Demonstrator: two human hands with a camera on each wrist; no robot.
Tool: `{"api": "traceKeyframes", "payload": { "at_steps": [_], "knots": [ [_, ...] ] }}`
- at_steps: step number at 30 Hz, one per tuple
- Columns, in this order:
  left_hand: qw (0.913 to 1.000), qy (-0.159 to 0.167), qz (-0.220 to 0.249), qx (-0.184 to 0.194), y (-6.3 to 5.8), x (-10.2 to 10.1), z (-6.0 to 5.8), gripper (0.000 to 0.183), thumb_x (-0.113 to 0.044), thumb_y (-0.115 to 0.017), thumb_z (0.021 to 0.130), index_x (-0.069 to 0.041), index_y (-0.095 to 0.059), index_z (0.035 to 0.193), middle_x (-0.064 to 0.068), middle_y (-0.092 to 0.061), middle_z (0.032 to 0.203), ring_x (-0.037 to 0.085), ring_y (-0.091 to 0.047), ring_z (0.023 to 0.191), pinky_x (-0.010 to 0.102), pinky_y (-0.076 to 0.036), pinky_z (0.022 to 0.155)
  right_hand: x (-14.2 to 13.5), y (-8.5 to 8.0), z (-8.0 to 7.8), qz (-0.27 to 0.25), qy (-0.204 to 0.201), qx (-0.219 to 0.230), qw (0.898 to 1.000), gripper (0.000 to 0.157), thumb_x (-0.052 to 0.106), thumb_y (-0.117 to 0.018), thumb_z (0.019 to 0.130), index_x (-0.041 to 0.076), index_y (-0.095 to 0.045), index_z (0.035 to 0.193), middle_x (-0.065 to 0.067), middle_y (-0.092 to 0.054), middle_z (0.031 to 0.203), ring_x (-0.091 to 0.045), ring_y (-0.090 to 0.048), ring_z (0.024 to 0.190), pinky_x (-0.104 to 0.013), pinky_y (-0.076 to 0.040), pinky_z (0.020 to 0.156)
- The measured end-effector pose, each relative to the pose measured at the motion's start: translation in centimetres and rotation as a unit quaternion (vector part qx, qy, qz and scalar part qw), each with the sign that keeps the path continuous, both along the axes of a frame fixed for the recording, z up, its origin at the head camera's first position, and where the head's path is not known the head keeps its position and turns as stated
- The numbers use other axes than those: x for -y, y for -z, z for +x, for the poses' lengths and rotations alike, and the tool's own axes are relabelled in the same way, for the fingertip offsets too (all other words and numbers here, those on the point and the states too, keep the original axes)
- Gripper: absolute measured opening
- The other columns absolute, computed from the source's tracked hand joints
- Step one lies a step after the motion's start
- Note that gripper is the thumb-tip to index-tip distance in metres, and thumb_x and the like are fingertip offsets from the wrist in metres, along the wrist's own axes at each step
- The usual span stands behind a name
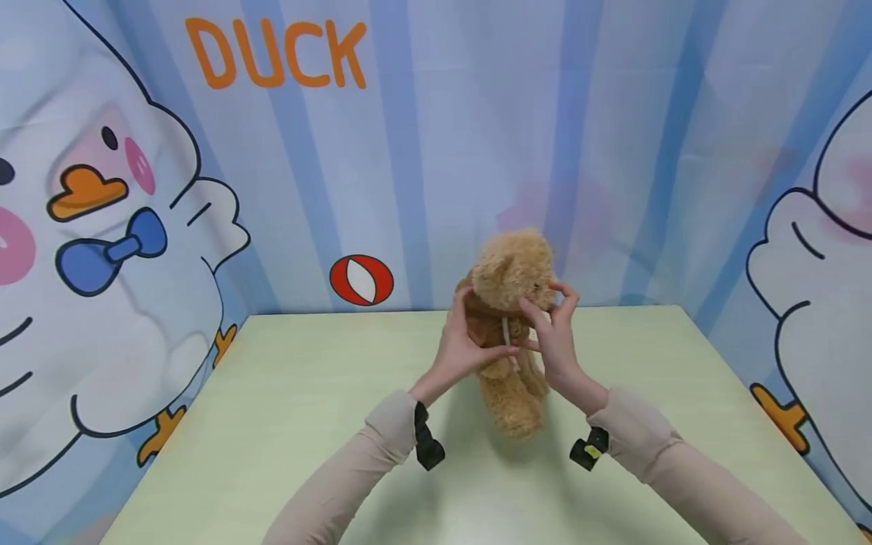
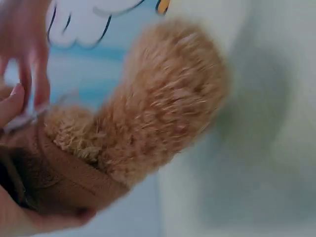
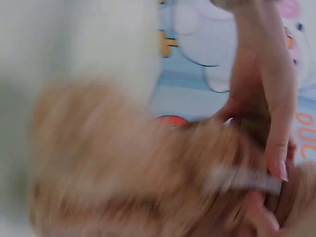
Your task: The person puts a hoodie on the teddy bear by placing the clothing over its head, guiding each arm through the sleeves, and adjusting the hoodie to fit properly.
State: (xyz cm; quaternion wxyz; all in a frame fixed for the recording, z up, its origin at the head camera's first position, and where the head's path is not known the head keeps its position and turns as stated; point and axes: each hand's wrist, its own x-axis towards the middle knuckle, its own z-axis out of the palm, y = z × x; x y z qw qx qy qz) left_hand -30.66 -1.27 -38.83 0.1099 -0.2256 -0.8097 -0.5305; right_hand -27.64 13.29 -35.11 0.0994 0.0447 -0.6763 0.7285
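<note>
We have the teddy bear [image 1: 514, 274] over the counter [image 1: 327, 378]: our left hand [image 1: 458, 347] curls its fingers around the brown garment [image 2: 69, 177], our right hand [image 1: 561, 344] bends its fingers about the front. With 2 hands on it, steadying the body while gently easing the white strap [image 1: 506, 331] seems best.

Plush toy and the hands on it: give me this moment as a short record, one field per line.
Object: fluffy tan plush toy
Clothing: brown garment
Detail: white strip at its front, blurred in the right wrist view
Left hand: grips the garment
Right hand: holds the toy near its head and chest
Support: appears held above the pale green table
Backdrop: blue stripes, cartoon ducks, the word DUCK
</note>
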Motion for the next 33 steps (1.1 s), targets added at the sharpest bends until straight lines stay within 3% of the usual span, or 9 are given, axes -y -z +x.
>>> {"api": "traceKeyframes", "payload": {
  "at_steps": [5, 10, 12, 16, 18, 21, 28, 30, 33],
  "knots": [
    [0.9785, 0.057, 0.117, 0.160, 1.7, 3.5, -2.9, 0.089, -0.006, -0.073, 0.071, -0.027, -0.014, 0.134, 0.013, -0.040, 0.132, 0.029, -0.048, 0.117, 0.042, -0.044, 0.090, -1.6, 2.6, -0.2, 0.179, -0.119, -0.124, 0.969, 0.038, 0.005, -0.045, 0.091, 0.007, -0.026, 0.123, -0.016, -0.047, 0.112, -0.033, -0.051, 0.097, -0.044, -0.050, 0.070],
    [0.9537, 0.094, 0.114, 0.262, 3.3, 5.3, -3.9, 0.089, -0.001, -0.067, 0.075, -0.030, -0.010, 0.136, 0.015, -0.040, 0.135, 0.031, -0.049, 0.116, 0.044, -0.042, 0.091, -2.9, 6.2, -1.9, 0.391, -0.087, -0.292, 0.868, 0.031, 0.007, -0.064, 0.080, 0.002, -0.042, 0.102, -0.013, -0.051, 0.097, -0.020, -0.054, 0.076, -0.028, -0.049, 0.063],
    [0.9550, 0.109, 0.077, 0.265, 3.8, 5.6, -4.0, 0.091, -0.004, -0.068, 0.076, -0.030, -0.007, 0.138, 0.014, -0.034, 0.139, 0.031, -0.043, 0.122, 0.045, -0.040, 0.093, -3.1, 7.0, -2.5, 0.396, -0.061, -0.273, 0.875, 0.047, 0.013, -0.071, 0.074, 0.001, -0.041, 0.108, -0.015, -0.045, 0.103, -0.022, -0.050, 0.085, -0.032, -0.048, 0.068],
    [0.9553, 0.154, -0.003, 0.252, 4.5, 5.8, -3.9, 0.088, -0.007, -0.067, 0.078, -0.027, -0.010, 0.142, 0.009, -0.028, 0.142, 0.028, -0.036, 0.127, 0.043, -0.039, 0.095, -3.5, 6.6, -4.6, 0.295, -0.117, -0.092, 0.944, 0.102, 0.026, -0.074, 0.071, 0.014, 0.000, 0.141, -0.025, -0.013, 0.140, -0.040, -0.027, 0.125, -0.054, -0.034, 0.093],
    [0.9522, 0.176, -0.026, 0.248, 4.8, 5.7, -3.8, 0.080, -0.008, -0.065, 0.079, -0.025, -0.017, 0.141, 0.008, -0.032, 0.140, 0.027, -0.040, 0.123, 0.041, -0.042, 0.092, -3.7, 6.2, -5.8, 0.266, -0.173, -0.008, 0.948, 0.117, 0.026, -0.072, 0.074, 0.023, 0.026, 0.138, -0.022, 0.015, 0.146, -0.040, 0.000, 0.135, -0.059, -0.019, 0.101],
    [0.9566, 0.180, -0.033, 0.227, 5.3, 5.4, -3.3, 0.073, -0.009, -0.064, 0.080, -0.023, -0.023, 0.140, 0.010, -0.037, 0.136, 0.029, -0.048, 0.113, 0.040, -0.045, 0.086, -3.8, 5.8, -6.9, 0.250, -0.220, 0.072, 0.940, 0.119, 0.017, -0.069, 0.077, 0.020, 0.036, 0.133, -0.028, 0.003, 0.145, -0.039, -0.031, 0.125, -0.052, -0.033, 0.095],
    [0.9836, 0.061, -0.169, -0.020, 6.5, 5.6, -0.3, 0.073, -0.031, -0.069, 0.076, -0.021, -0.026, 0.135, 0.015, -0.024, 0.135, 0.030, -0.038, 0.117, 0.038, -0.046, 0.077, -5.2, 6.2, -7.3, 0.215, -0.210, 0.074, 0.951, 0.053, -0.002, -0.056, 0.079, 0.002, -0.037, 0.129, -0.006, -0.055, 0.104, -0.005, -0.052, 0.074, -0.028, -0.047, 0.067],
    [0.9511, 0.037, -0.263, -0.158, 6.3, 5.7, 0.3, 0.054, -0.032, -0.069, 0.076, -0.017, -0.041, 0.120, 0.013, -0.033, 0.126, 0.026, -0.044, 0.107, 0.030, -0.047, 0.061, -5.6, 6.0, -7.4, 0.199, -0.208, 0.080, 0.954, 0.040, -0.004, -0.051, 0.081, 0.002, -0.044, 0.119, 0.000, -0.056, 0.093, -0.007, -0.054, 0.072, -0.029, -0.048, 0.067],
    [0.8275, -0.026, -0.411, -0.382, 5.7, 5.6, 0.8, 0.029, -0.032, -0.064, 0.081, -0.016, -0.054, 0.102, 0.007, -0.049, 0.107, 0.018, -0.050, 0.090, 0.022, -0.039, 0.045, -5.9, 5.6, -7.6, 0.195, -0.213, 0.072, 0.955, 0.030, -0.004, -0.049, 0.081, 0.002, -0.047, 0.110, 0.003, -0.054, 0.086, -0.010, -0.056, 0.073, -0.031, -0.049, 0.069]
  ]
}}
